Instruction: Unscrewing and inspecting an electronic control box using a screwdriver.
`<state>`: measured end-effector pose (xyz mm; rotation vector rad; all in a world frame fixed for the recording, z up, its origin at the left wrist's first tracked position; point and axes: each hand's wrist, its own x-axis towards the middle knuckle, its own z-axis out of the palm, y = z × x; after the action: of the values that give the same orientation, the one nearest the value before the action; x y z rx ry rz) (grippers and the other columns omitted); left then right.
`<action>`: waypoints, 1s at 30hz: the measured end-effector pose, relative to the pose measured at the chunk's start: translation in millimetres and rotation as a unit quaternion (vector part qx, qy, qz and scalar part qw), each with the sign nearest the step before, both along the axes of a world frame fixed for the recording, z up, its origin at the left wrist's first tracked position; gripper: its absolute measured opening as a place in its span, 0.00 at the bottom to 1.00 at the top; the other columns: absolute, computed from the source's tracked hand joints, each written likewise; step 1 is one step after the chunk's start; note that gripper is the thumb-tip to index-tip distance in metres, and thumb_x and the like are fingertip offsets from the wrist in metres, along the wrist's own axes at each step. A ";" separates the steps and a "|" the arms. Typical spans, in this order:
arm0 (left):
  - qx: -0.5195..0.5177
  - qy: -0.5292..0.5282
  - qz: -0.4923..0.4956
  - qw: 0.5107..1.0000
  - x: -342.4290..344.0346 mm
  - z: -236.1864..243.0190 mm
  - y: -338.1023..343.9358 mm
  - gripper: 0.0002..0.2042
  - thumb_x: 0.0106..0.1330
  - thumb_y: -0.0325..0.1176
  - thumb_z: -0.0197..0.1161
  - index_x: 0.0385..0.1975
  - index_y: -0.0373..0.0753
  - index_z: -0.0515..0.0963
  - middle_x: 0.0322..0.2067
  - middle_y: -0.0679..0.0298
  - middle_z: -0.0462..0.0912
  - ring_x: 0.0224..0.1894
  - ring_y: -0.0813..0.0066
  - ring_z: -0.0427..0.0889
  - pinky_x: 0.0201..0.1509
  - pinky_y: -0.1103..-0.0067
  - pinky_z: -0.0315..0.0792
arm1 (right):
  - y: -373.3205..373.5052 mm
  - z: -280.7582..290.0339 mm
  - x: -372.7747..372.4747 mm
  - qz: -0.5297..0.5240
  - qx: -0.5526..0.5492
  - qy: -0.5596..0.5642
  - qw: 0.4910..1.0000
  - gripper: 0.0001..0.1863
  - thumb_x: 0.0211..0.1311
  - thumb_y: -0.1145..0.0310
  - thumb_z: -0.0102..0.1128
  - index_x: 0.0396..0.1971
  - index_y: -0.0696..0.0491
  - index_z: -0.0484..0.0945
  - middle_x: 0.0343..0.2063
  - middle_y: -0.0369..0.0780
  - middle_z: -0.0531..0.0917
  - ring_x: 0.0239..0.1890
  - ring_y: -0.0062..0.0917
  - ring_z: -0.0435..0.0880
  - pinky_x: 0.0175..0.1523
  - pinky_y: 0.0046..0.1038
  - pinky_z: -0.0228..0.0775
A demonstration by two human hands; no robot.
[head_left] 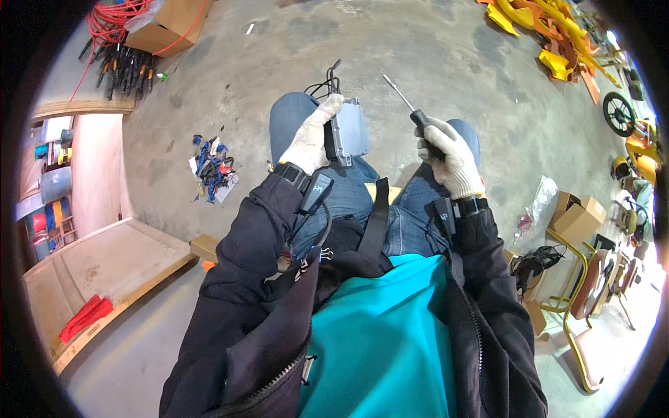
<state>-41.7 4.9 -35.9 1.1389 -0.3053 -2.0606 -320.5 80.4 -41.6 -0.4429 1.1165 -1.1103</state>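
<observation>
My left hand (313,139), in a white work glove, is closed on a grey metal box (352,131) with a finned edge and mounting tabs. The box is held up above my left thigh, and black cables (326,86) come out of its far end. In my right hand (449,155), also gloved, is a screwdriver (417,115) with a black handle. Its thin shaft points away and to the left, apart from the box. The palm side of each grip is hidden.
Left on the floor lies a pile of blue and black scraps (212,168). Nearer is a wooden-edged table (125,258) with a red cloth (86,318). Yellow plastic panels (557,64) lie far right. A cardboard box (578,217) and yellow tube frame (575,341) stand at right.
</observation>
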 end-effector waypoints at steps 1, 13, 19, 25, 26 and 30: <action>-0.002 -0.012 -0.013 1.000 1.2 -5.0 -2.2 0.21 0.72 0.51 0.71 0.56 0.44 0.81 0.46 0.62 0.87 0.47 0.63 0.87 0.50 0.60 0.84 | 0.6 -2.4 1.0 -0.009 -0.008 -0.003 1.000 0.26 0.71 0.67 0.67 0.63 0.64 0.75 0.44 0.40 0.84 0.38 0.21 0.82 0.44 0.24 0.77; -0.008 -0.033 -0.044 0.998 2.3 -11.3 -0.6 0.24 0.74 0.54 0.68 0.58 0.42 0.82 0.48 0.59 0.88 0.48 0.64 0.88 0.52 0.62 0.84 | -0.5 -6.7 4.3 0.052 0.009 0.003 0.999 0.26 0.73 0.65 0.67 0.64 0.64 0.75 0.46 0.40 0.84 0.41 0.20 0.82 0.43 0.24 0.77; -0.002 0.009 -0.052 0.999 11.3 -20.7 0.5 0.25 0.76 0.51 0.65 0.64 0.41 0.79 0.54 0.55 0.87 0.52 0.58 0.88 0.57 0.56 0.83 | 0.0 -5.5 3.8 0.034 -0.004 -0.020 0.999 0.25 0.73 0.67 0.66 0.63 0.64 0.76 0.43 0.41 0.86 0.37 0.21 0.83 0.42 0.24 0.78; -0.009 -0.009 -0.059 0.998 9.3 -8.4 1.1 0.25 0.76 0.54 0.65 0.63 0.42 0.79 0.54 0.53 0.86 0.51 0.57 0.88 0.56 0.54 0.84 | 2.4 38.1 -14.0 0.035 -0.022 0.090 0.995 0.23 0.73 0.66 0.66 0.62 0.61 0.79 0.39 0.40 0.86 0.37 0.22 0.86 0.42 0.23 0.81; -0.021 -0.017 -0.057 0.998 11.5 -9.3 2.5 0.27 0.75 0.56 0.65 0.62 0.42 0.79 0.53 0.53 0.87 0.51 0.58 0.89 0.54 0.55 0.85 | 1.1 46.4 -14.4 0.033 -0.027 0.125 0.991 0.22 0.73 0.66 0.66 0.61 0.62 0.80 0.38 0.40 0.86 0.37 0.22 0.87 0.42 0.23 0.81; -0.028 0.002 -0.042 0.999 11.2 -13.2 1.2 0.31 0.73 0.63 0.65 0.61 0.41 0.81 0.51 0.54 0.88 0.48 0.60 0.90 0.50 0.58 0.88 | 2.2 63.9 -18.6 0.045 -0.034 0.152 0.987 0.21 0.70 0.68 0.66 0.58 0.63 0.81 0.37 0.40 0.85 0.37 0.22 0.86 0.40 0.23 0.80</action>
<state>-30.5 6.1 -49.1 1.1061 -0.4119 -2.1133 -339.1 82.7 22.3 -0.7281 1.3116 -1.0256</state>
